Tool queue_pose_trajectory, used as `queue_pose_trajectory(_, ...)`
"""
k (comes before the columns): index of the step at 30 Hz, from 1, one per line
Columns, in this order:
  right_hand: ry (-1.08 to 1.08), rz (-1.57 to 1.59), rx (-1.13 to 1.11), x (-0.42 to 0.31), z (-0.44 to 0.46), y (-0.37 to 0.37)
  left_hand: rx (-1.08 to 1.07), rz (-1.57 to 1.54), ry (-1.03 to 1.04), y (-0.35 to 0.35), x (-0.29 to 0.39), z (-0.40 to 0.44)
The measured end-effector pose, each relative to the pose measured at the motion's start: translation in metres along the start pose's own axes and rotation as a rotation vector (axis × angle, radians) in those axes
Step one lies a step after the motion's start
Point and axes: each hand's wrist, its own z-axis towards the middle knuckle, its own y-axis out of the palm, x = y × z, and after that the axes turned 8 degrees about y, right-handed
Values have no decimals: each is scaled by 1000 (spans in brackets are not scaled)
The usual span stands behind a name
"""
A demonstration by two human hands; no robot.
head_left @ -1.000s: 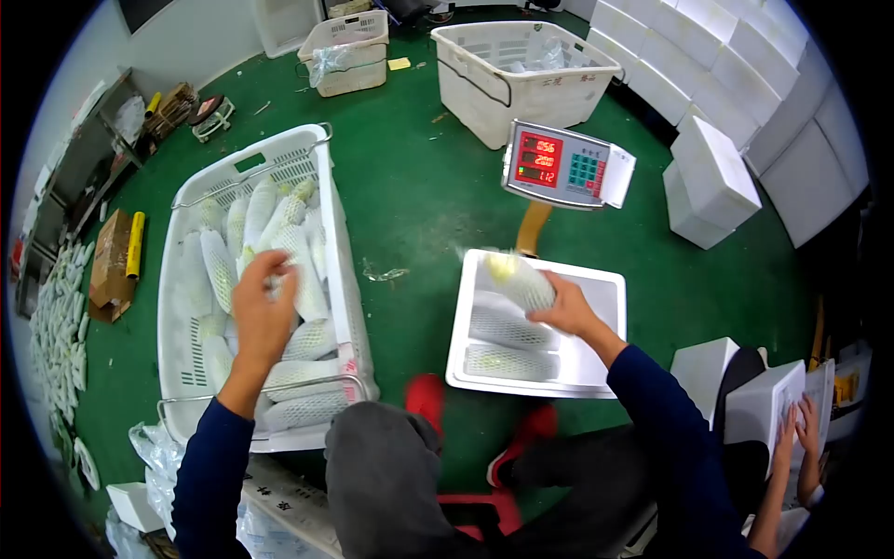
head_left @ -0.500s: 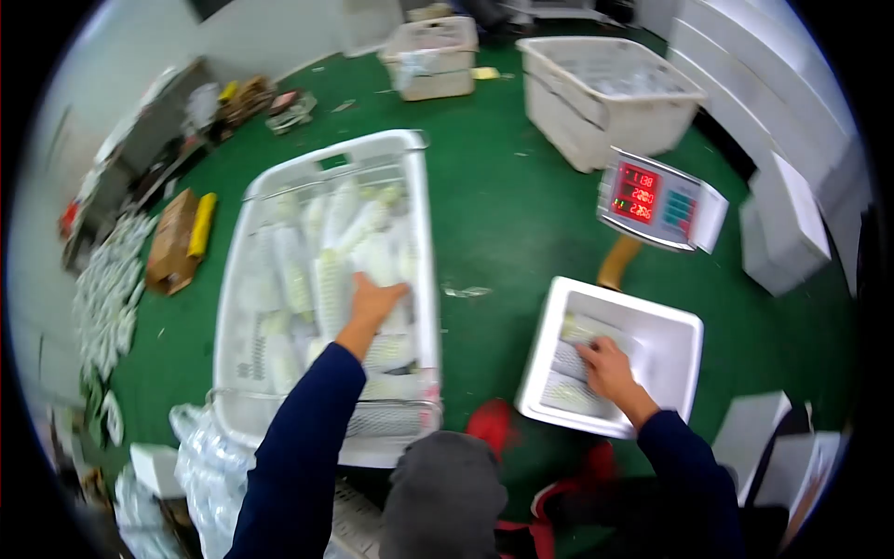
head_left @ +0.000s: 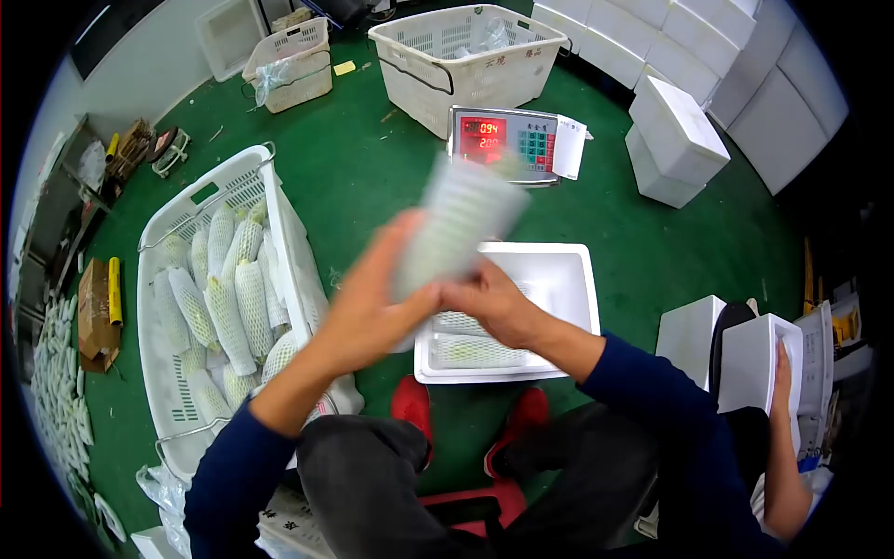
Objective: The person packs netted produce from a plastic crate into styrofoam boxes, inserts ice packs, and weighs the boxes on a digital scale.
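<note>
Both my hands hold a pale green piece of produce in a white foam net (head_left: 461, 210), tilted and blurred by motion, above the white foam box. My left hand (head_left: 368, 303) grips its left side. My right hand (head_left: 494, 303) has its fingers closed at the lower end. In the foam box (head_left: 590, 298) below lie a few more netted pieces (head_left: 475, 352). To the left, a white plastic basket (head_left: 296, 247) holds several netted pieces (head_left: 223, 317). A scale display (head_left: 540, 144) with red digits stands behind the box, partly covered by the held piece.
Another person's arm (head_left: 787, 456) reaches to a white box (head_left: 759, 359) at the right. A large white crate (head_left: 494, 79) and a smaller crate (head_left: 303, 79) stand farther back. Stacked foam boxes (head_left: 670, 140) are at the back right. A cardboard box (head_left: 96, 312) lies far left.
My left hand has left the basket and my right hand has risen from the foam box. They now meet around a netted piece. The view has turned right, and the display digits differ.
</note>
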Motion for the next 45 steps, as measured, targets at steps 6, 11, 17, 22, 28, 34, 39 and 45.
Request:
queue_pose_trajectory(6, 161, 566, 388, 42, -23, -28, -295, 183, -118, 64, -38, -2)
queue_pose_trajectory(11, 789, -623, 178, 72, -48, -67, -648, 225, -246, 88, -93, -8)
queue_pose_trajectory(17, 222, -1328, 179, 35, -45, -130, -838, 335, 22, 153, -161, -24)
queue_pose_trajectory(22, 590, -1592, -347, 101, -22, -165, -1202, 581, 140, 140, -140, -1)
queue_pose_trajectory(28, 773, -1353, -355, 68, -6, -140, 327, 253, -140, -20, -97, -29)
queue_pose_trajectory(34, 606, -1546, -370, 99, -8, -150, 138, 946, -1153, -201, -286, -240)
queue_pose_trajectory(39, 449, -1520, -110, 45, -9, -160, 752, -14, -834, -180, -294, -251)
queue_pose_trajectory(45, 202, -968, 447, -6, -7, -159, 565, -343, -566, -146, -101, -92)
